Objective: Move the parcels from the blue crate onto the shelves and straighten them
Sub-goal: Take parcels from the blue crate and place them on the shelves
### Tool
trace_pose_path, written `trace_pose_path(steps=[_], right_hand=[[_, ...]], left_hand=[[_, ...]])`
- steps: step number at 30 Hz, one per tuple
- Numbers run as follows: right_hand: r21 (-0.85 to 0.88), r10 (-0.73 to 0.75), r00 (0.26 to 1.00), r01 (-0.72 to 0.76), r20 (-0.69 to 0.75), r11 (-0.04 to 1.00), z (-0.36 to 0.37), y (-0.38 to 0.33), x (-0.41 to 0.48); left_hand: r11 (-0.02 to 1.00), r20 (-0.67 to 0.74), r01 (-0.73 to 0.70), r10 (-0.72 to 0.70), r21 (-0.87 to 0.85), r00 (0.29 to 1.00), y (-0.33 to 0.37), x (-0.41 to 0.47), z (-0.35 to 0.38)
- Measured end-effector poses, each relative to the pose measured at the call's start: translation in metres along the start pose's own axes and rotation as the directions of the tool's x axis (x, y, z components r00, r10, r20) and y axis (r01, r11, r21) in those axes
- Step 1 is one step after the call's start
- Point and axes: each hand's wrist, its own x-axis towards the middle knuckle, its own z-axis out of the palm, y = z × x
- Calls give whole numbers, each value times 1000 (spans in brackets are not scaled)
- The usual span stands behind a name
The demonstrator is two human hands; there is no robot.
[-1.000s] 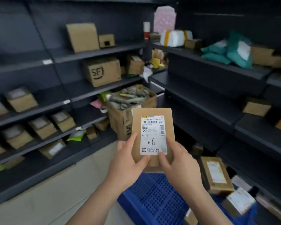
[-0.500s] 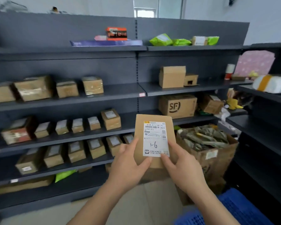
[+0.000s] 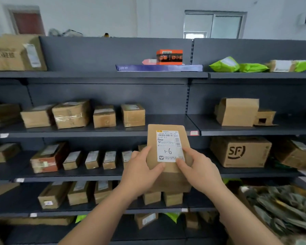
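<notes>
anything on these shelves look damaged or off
Yes: on the right of the second shelf down, the large brown box has a side flap hanging open, and the small box beside it has a hole in its front.

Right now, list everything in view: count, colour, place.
parcel: one, brown, white label marked 1-6, held before the shelves
shelves: several tiers, dark grey
boxes: many, brown, on most tiers
SF box: one, brown, third tier, right
orange box: one, top tier, on the blue box
blue box: one, long and flat, top tier
green bags: three, top tier, right
carton: one, brown, open, lower right
left grip: one hand, on the parcel's lower left
right grip: one hand, on the parcel's lower right
</notes>
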Motion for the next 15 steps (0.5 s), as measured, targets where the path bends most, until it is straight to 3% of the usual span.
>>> trace_pose_path(steps=[6, 15], right_hand=[[-17, -33, 999, 34, 29, 999, 8, 25, 121], [38, -57, 994, 54, 90, 998, 34, 61, 286]], left_hand=[[998, -48, 34, -37, -62, 998, -3, 107, 23], [999, -117, 44, -42, 15, 992, -22, 258, 51]])
